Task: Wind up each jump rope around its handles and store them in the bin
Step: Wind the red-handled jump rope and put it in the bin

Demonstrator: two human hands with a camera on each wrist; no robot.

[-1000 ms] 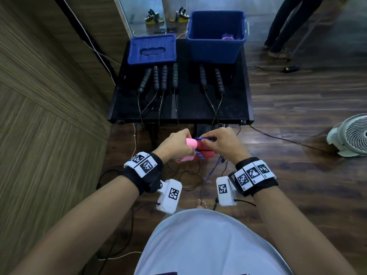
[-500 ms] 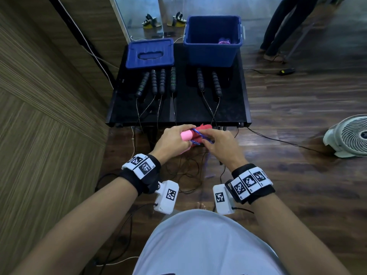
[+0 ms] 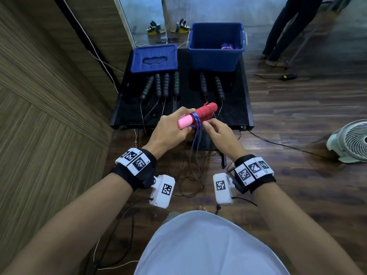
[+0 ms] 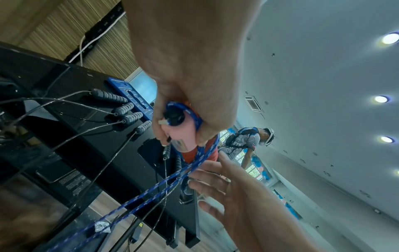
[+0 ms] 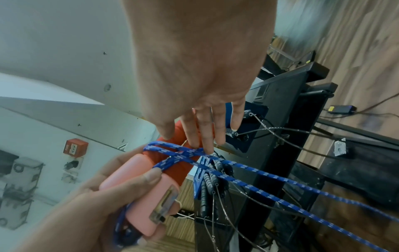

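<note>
Since a second ago both hands have risen over the counter's (image 3: 246, 100) near edge; left hand (image 3: 170, 130) grips the light, stiff pink handles (image 3: 184, 121); right hand (image 3: 218, 133), fingers straight, seemingly steers the limp blue rope (image 3: 197, 139).

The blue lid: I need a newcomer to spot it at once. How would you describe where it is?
Find the black table against the wood-panelled wall. At its far edge stand two blue plastic things: the deep open bin on the right, and the blue lid lying flat to its left, just beyond four black jump rope handles. It is the shallow one with the slot in its top.
</note>
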